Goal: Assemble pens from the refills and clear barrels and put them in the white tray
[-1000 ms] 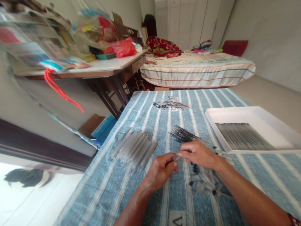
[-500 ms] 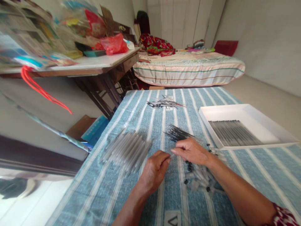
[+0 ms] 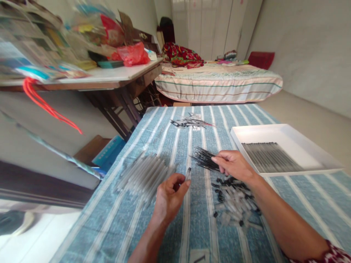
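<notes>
My left hand [image 3: 170, 195] is closed around a translucent pen barrel [image 3: 188, 174]; its dark end sticks up past my thumb and the rest is hidden. With thumb and fingers pinched together, my right hand [image 3: 233, 164] is at the near end of a pile of thin black pen refills [image 3: 204, 157], gripping at least one. Left of my left hand lies a heap of grey translucent pen barrels [image 3: 146, 173]. Just below my right hand is a heap of clear pen caps [image 3: 236, 202] with small black pieces among them.
A shallow white box [image 3: 309, 148] at the right holds a row of grey pens [image 3: 270, 157]. Toward the far edge of the striped tablecloth [image 3: 175, 233] lies a small pile of loose dark pieces [image 3: 189, 122]. A cluttered desk [image 3: 109, 78] stands left, a bed [image 3: 219, 82] beyond.
My hands were together over the middle of the cloth. They have moved apart: the right went right to the refill pile, the left shifted slightly left with the barrel's dark end now showing.
</notes>
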{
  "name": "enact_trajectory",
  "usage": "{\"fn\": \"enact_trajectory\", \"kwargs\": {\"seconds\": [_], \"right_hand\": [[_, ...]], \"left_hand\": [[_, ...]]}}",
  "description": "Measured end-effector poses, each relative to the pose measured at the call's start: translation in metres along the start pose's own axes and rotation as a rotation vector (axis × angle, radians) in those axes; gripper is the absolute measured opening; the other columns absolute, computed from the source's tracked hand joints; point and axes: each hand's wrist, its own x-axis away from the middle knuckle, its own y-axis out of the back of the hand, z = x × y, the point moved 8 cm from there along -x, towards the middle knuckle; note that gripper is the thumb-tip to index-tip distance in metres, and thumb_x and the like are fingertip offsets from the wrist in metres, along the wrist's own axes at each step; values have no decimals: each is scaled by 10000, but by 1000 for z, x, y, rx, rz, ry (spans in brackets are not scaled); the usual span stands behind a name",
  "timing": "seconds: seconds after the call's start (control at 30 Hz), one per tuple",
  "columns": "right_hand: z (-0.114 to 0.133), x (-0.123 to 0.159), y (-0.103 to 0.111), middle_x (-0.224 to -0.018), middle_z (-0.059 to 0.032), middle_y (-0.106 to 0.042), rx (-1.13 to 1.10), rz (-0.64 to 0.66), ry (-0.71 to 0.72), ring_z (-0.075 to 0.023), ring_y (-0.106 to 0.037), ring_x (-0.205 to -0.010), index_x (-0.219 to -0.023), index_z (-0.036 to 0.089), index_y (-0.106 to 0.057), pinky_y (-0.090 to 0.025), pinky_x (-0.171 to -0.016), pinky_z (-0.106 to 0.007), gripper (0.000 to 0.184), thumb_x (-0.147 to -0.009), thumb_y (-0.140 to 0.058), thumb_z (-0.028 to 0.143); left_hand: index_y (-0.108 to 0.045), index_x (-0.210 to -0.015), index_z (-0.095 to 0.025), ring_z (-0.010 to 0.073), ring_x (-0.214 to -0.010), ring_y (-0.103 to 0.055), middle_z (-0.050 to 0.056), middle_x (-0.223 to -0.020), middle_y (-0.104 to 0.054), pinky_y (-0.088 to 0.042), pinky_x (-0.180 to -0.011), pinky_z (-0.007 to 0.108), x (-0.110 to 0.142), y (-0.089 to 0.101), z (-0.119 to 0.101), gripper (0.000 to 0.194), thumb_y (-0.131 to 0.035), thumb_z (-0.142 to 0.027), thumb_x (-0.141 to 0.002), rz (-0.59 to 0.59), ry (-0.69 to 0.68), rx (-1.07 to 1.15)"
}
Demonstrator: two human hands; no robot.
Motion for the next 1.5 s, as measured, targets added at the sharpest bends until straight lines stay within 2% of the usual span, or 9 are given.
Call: {"fn": "enact_trajectory", "kwargs": {"seconds": [0.2,0.3,0.47,0.77,1.03,1.27,1.37,1.5], "right_hand": [[-5,-3,16,-459,35,-532,48,-55,5,-78,-455,-398,-570,177,-503,-355,-434,-186,341,-800,-514,429],[-7,-4,16,-461,33,-533,88,-42,2,-80,-454,-400,-573,177,-505,-350,-437,-189,336,-801,-506,424],[-9,-4,10,-471,34,-530,133,4,3,-81,-447,-415,-578,173,-514,-342,-455,-194,314,-798,-507,397],[-17,-8,-3,-486,38,-520,218,92,49,-95,-462,-462,-633,163,-570,-312,-474,-201,262,-786,-511,367],[-21,-5,-12,-489,39,-525,283,197,50,-94,-461,-470,-655,161,-606,-294,-481,-201,206,-767,-525,314],[-13,5,-23,-516,34,-527,501,395,91,-101,-459,-514,-605,180,-649,-263,-473,-201,86,-658,-581,174],[-10,13,-27,-501,29,-531,616,476,60,-107,-455,-497,-575,191,-658,-248,-461,-211,31,-596,-656,213],[-8,20,-33,-436,9,-502,799,517,-20,-106,-406,-418,-469,182,-621,-217,-433,-233,138,-538,-705,266]], "left_hand": [[-534,-679,-165,67,-411,-363,-34,-518,-578,-277,-424,196,1,-4,19,188,-646,-315,-696,-33,250,321],[-534,-706,-161,63,-402,-387,-23,-549,-619,-303,-419,189,2,-4,22,214,-675,-319,-672,-68,308,435],[-548,-717,-155,53,-403,-433,-24,-579,-641,-314,-424,175,1,1,19,206,-693,-289,-661,-110,328,562],[-612,-804,-131,60,-424,-467,-3,-604,-652,-307,-403,175,0,-1,26,232,-695,-290,-657,-108,366,664],[-601,-712,-130,54,-438,-471,-3,-608,-649,-313,-417,175,0,2,25,188,-692,-287,-662,-131,366,665],[-590,-684,-137,59,-444,-483,-2,-615,-649,-319,-422,180,-1,2,26,180,-690,-285,-662,-133,350,672],[-583,-681,-136,58,-437,-482,-2,-614,-649,-311,-414,182,-1,1,27,177,-690,-274,-659,-135,360,680],[-578,-665,-135,59,-431,-482,-1,-604,-645,-313,-412,185,-1,0,25,176,-694,-266,-650,-122,363,678]]}}
